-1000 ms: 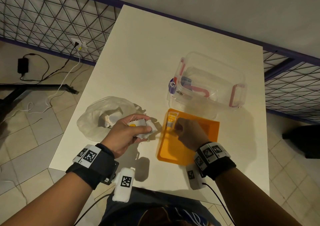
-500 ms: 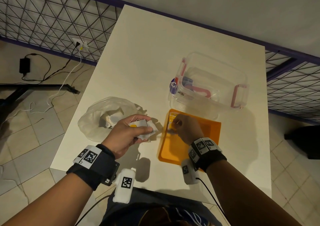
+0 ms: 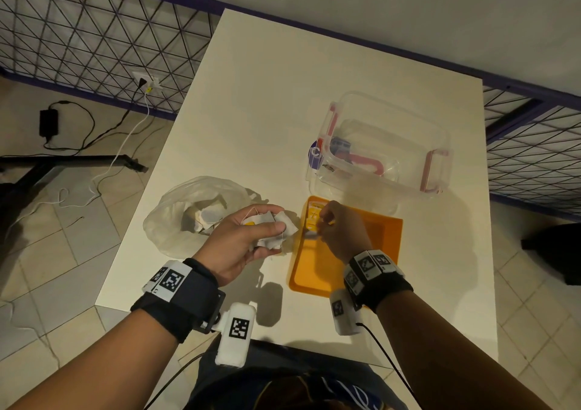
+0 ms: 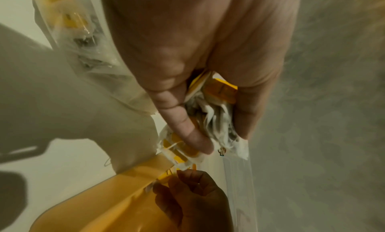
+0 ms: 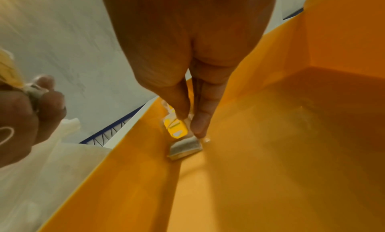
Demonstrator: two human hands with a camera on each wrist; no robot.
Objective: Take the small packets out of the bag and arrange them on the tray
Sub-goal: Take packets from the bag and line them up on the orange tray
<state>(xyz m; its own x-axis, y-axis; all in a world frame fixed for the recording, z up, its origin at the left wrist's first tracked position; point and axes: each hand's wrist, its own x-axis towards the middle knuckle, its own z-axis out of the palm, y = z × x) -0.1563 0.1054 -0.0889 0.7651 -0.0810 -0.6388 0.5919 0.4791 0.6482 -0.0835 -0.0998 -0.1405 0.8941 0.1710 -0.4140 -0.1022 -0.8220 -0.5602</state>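
Your left hand (image 3: 248,240) grips a bunch of packets (image 3: 275,230) beside the orange tray (image 3: 390,236). Your right hand (image 3: 342,230) pinches one packet (image 5: 183,140) against the tray's floor.

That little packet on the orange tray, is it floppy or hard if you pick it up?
Probably soft and light: the packet looks like thin paper, and two fingertips handle it. Its yellow tag may dangle. Those in the left hand crumple easily.
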